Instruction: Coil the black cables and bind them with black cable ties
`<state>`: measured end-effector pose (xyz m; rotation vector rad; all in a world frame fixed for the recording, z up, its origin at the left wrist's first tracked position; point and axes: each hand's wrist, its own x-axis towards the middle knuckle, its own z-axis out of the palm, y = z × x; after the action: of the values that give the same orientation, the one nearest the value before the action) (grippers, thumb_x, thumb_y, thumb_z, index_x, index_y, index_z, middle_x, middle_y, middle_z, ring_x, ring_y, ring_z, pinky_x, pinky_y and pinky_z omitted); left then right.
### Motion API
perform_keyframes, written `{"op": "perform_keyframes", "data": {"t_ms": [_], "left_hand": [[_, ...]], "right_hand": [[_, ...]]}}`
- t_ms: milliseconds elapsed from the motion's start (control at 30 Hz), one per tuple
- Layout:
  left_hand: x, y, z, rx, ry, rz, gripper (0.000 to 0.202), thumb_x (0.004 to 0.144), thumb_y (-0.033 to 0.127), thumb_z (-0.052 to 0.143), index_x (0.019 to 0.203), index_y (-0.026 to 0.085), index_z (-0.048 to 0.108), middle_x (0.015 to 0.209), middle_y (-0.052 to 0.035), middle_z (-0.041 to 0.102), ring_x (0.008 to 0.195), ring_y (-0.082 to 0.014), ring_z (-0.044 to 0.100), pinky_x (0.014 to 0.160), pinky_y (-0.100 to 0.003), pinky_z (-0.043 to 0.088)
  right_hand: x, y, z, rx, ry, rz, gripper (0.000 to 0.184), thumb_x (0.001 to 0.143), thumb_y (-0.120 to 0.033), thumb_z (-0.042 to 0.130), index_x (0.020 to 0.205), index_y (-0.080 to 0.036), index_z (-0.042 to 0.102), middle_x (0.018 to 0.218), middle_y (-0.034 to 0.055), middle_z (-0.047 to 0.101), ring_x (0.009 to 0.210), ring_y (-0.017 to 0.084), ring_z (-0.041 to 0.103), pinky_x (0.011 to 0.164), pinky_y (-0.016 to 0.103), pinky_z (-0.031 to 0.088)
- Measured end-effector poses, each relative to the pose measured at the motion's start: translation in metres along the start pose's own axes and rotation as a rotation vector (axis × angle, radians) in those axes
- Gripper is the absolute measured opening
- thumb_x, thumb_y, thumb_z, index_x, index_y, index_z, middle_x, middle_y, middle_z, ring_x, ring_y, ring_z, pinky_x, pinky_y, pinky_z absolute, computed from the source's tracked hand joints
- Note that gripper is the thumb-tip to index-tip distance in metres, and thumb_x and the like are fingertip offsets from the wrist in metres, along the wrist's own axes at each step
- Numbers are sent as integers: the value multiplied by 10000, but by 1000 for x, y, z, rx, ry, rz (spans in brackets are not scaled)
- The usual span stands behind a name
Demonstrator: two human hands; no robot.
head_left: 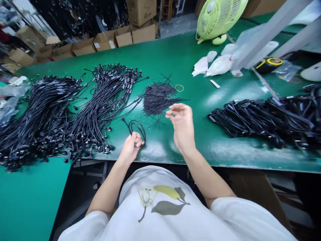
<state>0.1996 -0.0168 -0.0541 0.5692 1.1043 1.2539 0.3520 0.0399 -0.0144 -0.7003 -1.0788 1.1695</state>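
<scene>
At far left, a thick heap of loose black cables [57,100] lies across the green table [160,152], plugs toward the near edge. Just beside it sits a second heap [105,88], likewise stretched out and uncoiled; both appear to be unworked stock, and a large quantity.

Next, the left hand [132,144] is closed around a single cable [144,131], wound into a small loop above the table's near edge, one end sticking out. This piece is judged part-way: coiled, with no fastening visible on it. Beyond it lies a pile of thin black strips [158,98], a yellow band [183,88] near its right side.

The right hand [183,125] is raised just nearer than the strips, fingers loosely bent; whether it pinches anything cannot be told (the fingers are blurred).

At right, folded cable bundles [253,120] lie in a long row, apparently the finished portion.

Limits of inspection: the left heap runs out of frame, the gripped part of the held cable is covered by the fingers, any ties on the right-hand bundles cannot be confirmed, and that row is cut off at the edge.
</scene>
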Motion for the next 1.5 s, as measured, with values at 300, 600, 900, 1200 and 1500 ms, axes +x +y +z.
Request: {"op": "perform_keyframes", "data": {"t_ms": [300, 600, 900, 1200, 1500], "left_hand": [[-12, -2, 2, 487, -561, 7, 553, 840, 686, 501, 637, 172, 482, 582, 13, 434, 607, -124, 402, 627, -273, 363], [-28, -4, 7, 204, -600, -119, 583, 781, 711, 570, 873, 138, 612, 868, -72, 598, 834, -184, 570, 835, -339, 446], [-36, 7, 26, -269, -504, -490, 399, 764, 497, 729, 872, 142, 578, 730, -15, 492, 696, -151, 543, 697, -320, 496], [-29, -13, 29, -1, -362, -209, 440, 793, 551, 686, 791, 172, 462, 616, 57, 383, 513, -69, 374, 496, -205, 298], [-25, -14, 30, -38, -367, -385, 454, 807, 556, 660, 886, 119, 565, 641, 28, 455, 558, -83, 418, 558, -229, 350]], "right_hand": [[-33, 25, 0, 1, -651, 627, 658, 853, -736, 433, 1023, -128, 619, 918, 110, 667, 618, 151, 630, 508, 256, 530], [-19, 6, 1, 66, -713, 488, 658, 755, -818, 473, 729, -160, 484, 813, 38, 616, 429, 41, 442, 375, 188, 374], [-11, 8, 4, 171, -676, 559, 651, 779, -766, 519, 557, -166, 398, 993, 102, 668, 960, 182, 595, 837, 291, 480], [-8, 6, 3, 180, -345, 549, 382, 720, -447, 781, 823, -172, 537, 937, 21, 626, 684, 88, 569, 666, 243, 495], [0, 2, 5, 360, -120, 641, 416, 734, -483, 754, 793, -193, 461, 549, -126, 258, 363, 1, 135, 318, 130, 102]]}}
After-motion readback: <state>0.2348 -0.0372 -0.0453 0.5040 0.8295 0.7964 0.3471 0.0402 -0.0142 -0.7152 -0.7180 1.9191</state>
